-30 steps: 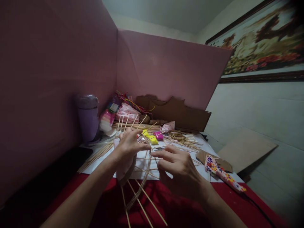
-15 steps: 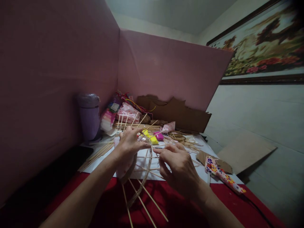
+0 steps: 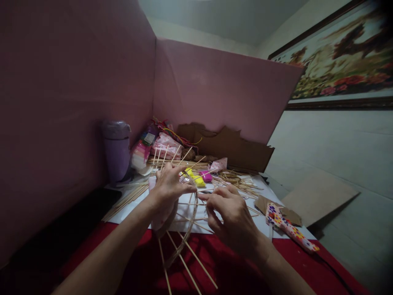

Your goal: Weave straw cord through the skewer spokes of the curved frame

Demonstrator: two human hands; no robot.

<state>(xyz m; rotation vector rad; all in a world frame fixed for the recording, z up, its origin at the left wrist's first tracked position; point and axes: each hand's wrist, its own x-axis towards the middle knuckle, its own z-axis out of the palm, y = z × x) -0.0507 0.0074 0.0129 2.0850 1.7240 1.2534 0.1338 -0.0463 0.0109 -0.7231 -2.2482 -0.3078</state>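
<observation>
A round basket frame of thin wooden sticks stands in front of me, a braided twine rim [image 3: 193, 215] curving round it. Several sticks [image 3: 196, 258] jut out past the rim toward me and others point up at the far side. My left hand [image 3: 170, 185] grips the rim from the left, its thumb and index finger closed over the twine. On the right side, my right hand [image 3: 231, 211] has its fingers curled, with the index fingertip at the rim near my left thumb. A small dark thing shows by that index finger; its kind is unclear.
Yellow packets [image 3: 198, 180] and a magenta packet [image 3: 205, 176] lie behind the frame. Loose sticks [image 3: 125, 203] are at the left. A purple tumbler [image 3: 116, 157] stands by the pink partition [image 3: 215, 86]. At right, a flower-patterned glue gun [image 3: 290, 227] rests on cardboard.
Both hands keep nearly the same pose at the rim. The whole view has shifted very slightly.
</observation>
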